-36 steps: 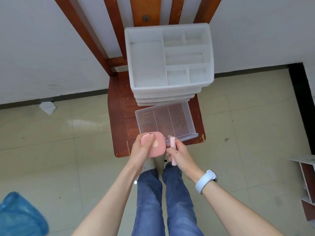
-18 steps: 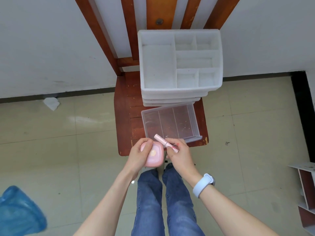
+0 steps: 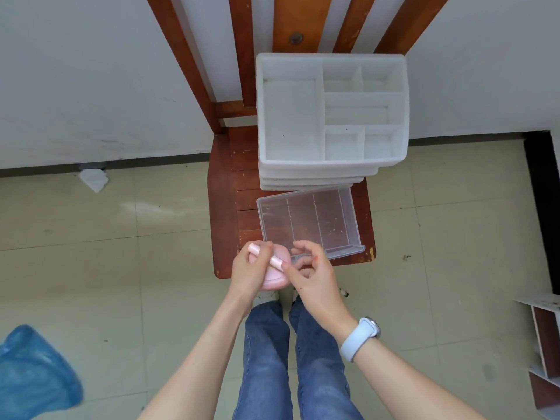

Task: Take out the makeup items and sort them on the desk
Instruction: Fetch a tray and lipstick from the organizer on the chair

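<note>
Clear drawer (image 3: 309, 222) bare — left hand (image 3: 250, 272) grips pink compact (image 3: 277, 281) and tube (image 3: 274, 261); right hand (image 3: 312, 275) loosely curled, holding nothing.

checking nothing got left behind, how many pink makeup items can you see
2, both in the left hand: a pink tube lying across a round pink compact. The clear drawer looks empty; more could be hidden lower in the white organizer.

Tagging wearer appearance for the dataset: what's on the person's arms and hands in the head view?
Both forearms are bare, no sleeves in view. The right wrist carries a pale blue smartwatch band with a rounded watch body at its edge. The left hand and its wrist wear nothing. The right hand has a small red mark on one finger; no gloves or rings visible. Blue jeans cover the legs below.
</note>
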Tool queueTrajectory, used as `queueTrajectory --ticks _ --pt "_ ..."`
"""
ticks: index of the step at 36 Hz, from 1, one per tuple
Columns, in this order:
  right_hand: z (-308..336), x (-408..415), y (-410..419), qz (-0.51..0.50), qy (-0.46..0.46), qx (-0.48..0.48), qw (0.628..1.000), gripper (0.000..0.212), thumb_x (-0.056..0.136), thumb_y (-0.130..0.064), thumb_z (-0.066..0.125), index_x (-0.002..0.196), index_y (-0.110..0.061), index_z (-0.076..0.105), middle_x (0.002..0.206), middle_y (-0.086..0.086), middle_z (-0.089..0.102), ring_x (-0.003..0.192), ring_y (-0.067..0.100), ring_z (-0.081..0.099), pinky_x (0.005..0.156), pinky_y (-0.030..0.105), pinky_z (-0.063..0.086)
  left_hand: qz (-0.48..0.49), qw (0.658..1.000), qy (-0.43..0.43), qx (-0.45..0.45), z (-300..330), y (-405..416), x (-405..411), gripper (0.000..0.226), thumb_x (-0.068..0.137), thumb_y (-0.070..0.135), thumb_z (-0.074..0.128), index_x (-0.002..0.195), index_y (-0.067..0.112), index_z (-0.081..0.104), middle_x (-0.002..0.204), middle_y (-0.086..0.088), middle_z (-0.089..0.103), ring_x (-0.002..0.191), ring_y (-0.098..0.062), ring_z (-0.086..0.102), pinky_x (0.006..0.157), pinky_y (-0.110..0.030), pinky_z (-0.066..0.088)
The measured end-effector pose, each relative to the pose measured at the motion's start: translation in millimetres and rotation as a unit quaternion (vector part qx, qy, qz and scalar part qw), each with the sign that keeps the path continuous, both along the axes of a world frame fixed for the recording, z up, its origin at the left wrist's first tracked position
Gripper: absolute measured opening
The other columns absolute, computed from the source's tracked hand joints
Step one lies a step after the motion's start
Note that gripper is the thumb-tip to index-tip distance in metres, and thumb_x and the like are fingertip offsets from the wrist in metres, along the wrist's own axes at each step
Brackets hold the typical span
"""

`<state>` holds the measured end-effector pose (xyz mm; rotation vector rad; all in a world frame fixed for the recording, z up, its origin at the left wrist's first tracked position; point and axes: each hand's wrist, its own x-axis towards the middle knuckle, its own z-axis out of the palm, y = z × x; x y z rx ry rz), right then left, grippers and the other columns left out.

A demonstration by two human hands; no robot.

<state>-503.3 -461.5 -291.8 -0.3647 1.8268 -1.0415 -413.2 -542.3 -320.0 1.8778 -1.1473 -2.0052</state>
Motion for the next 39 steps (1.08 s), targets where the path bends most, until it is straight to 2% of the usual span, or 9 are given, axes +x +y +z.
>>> queueTrajectory --ticks 4,8,13,16,20,26,30,36,39 --pt "-20 -19 7 -0.084 -0.01 0.077 0.994 0.013 0.091 -0.023 0.058 0.104 -0.021 0.053 0.101 0.001 0.061 0.094 0.017 0.061 0.089 0.034 0.051 0.024 0.999 -0.031 -0.021 -7 -5 3 0.011 0.093 0.022 0.052 0.086 0.025 0.06 0.087 0.005 0.061 0.081 -0.009 0.056 0.067 -0.021 0.043" --pt "-50 -33 11 -0.13 -0.041 0.232 0.963 0.025 0.095 -0.03 0.051 0.092 -0.007 0.06 0.088 0.015 0.063 0.075 0.019 0.059 0.086 0.04 0.05 0.0 0.997 -0.058 -0.044 -14 -7 13 0.011 0.093 0.023 0.052 0.086 0.027 0.059 0.087 0.009 0.059 0.082 -0.007 0.054 0.066 -0.021 0.041" --pt "-80 -39 4 -0.222 -0.236 0.265 0.908 0.045 0.095 -0.034 0.051 0.13 -0.007 0.045 0.124 0.019 0.058 0.106 0.029 0.061 0.085 0.036 0.052 -0.003 0.996 -0.071 -0.062 -18 -7 29 0.013 0.092 0.018 0.052 0.1 0.023 0.062 0.096 0.011 0.06 0.085 -0.002 0.054 0.069 -0.016 0.041" --pt "-96 -40 -1 -0.248 -0.27 0.26 0.893 0.045 0.097 -0.025 0.05 0.138 -0.01 0.038 0.132 0.017 0.052 0.107 0.029 0.062 0.092 0.039 0.051 0.011 0.996 -0.076 -0.053 -20 -6 37 0.013 0.092 0.018 0.052 0.098 0.022 0.063 0.095 0.008 0.061 0.084 -0.003 0.056 0.07 -0.018 0.042" --pt "-101 -41 0 -0.28 -0.211 0.281 0.894 0.037 0.097 -0.002 0.04 0.134 0.003 0.04 0.106 0.019 0.061 0.088 0.027 0.065 0.089 0.036 0.053 0.024 0.994 -0.088 -0.055 -18 -6 42 0.013 0.091 0.016 0.052 0.088 0.023 0.062 0.087 0.01 0.06 0.08 -0.004 0.055 0.068 -0.019 0.041" --pt "-88 -44 25 -0.25 -0.096 0.33 0.905 0.028 0.098 -0.015 0.042 0.123 -0.003 0.047 0.107 0.018 0.064 0.076 0.027 0.066 0.053 0.024 0.054 0.046 0.994 -0.075 -0.06 -7 -6 45 0.01 0.08 0.03 0.054 0.086 0.028 0.062 0.089 0.01 0.062 0.083 -0.003 0.057 0.069 -0.02 0.043" --pt "-70 -55 52 -0.17 -0.004 0.323 0.931 0.006 0.093 -0.01 0.041 0.098 -0.008 0.044 0.104 0.023 0.062 0.081 0.03 0.061 0.078 0.041 0.051 0.047 0.995 -0.057 -0.065 3 -5 44 0.019 0.071 0.035 0.049 0.085 0.03 0.062 0.09 0.012 0.063 0.084 -0.002 0.058 0.071 -0.02 0.044" --pt "-40 -73 53 -0.094 0.057 0.285 0.952 0.011 0.092 -0.009 0.039 0.081 -0.011 0.042 0.085 0.016 0.056 0.078 0.033 0.06 0.078 0.045 0.053 0.047 0.994 -0.06 -0.077 13 -5 41 0.008 0.086 0.024 0.054 0.087 0.027 0.062 0.09 0.011 0.062 0.083 -0.002 0.057 0.07 -0.02 0.043" --pt "-30 -77 57 -0.066 0.095 0.279 0.953 0.011 0.092 -0.007 0.037 0.082 -0.007 0.041 0.08 0.018 0.055 0.066 0.026 0.052 0.051 0.021 0.043 0.047 0.993 -0.065 -0.087 15 -5 41 0.014 0.092 0.016 0.05 0.09 0.024 0.062 0.091 0.01 0.062 0.083 -0.003 0.056 0.07 -0.019 0.042"
